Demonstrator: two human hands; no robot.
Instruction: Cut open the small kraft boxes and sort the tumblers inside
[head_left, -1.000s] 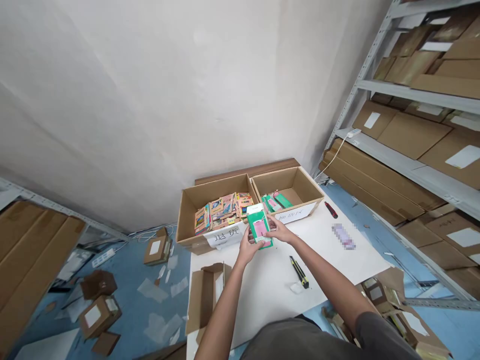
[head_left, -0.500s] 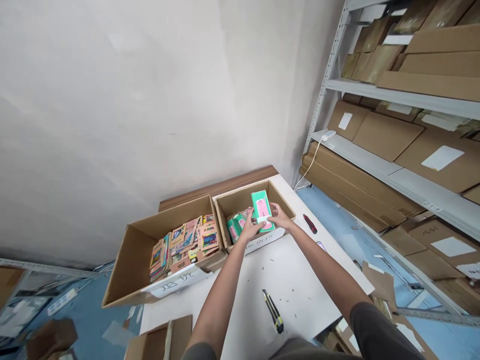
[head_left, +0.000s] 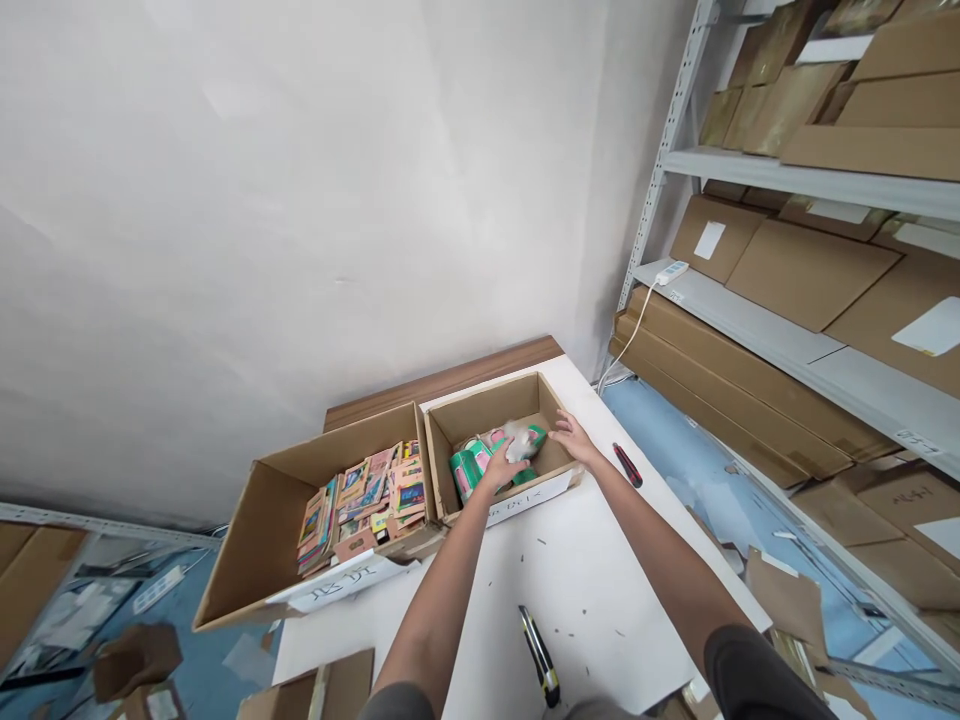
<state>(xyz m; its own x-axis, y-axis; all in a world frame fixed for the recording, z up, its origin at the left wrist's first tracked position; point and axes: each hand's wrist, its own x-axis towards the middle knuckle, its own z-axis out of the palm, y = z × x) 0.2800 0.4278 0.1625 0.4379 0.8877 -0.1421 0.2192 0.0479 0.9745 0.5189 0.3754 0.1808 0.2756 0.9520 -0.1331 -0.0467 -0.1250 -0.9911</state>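
My left hand [head_left: 501, 467] reaches into the smaller cardboard box [head_left: 461, 412], its fingers spread over green and pink packages [head_left: 466, 470]. Whether it presses on one of them is hard to see. Beside its fingertips is a whitish, see-through wrapped bundle [head_left: 519, 441], blurred in outline. At the right wall of the same box, my right hand [head_left: 574, 440] is open with its fingers apart and nothing in them. The front of this box carries a white handwritten label [head_left: 525, 497].
A larger cardboard box [head_left: 251, 520] holding many colourful flat pieces [head_left: 375, 495] stands at the left. On the white table [head_left: 502, 580] lie a yellow-black utility knife [head_left: 540, 655] and a red-black one [head_left: 628, 465]. Shelving [head_left: 806, 170] with cartons rises at the right.
The green and pink box held upright between both hands has been let go down into the smaller cardboard box. My hands have moved apart, and the view has shifted slightly.
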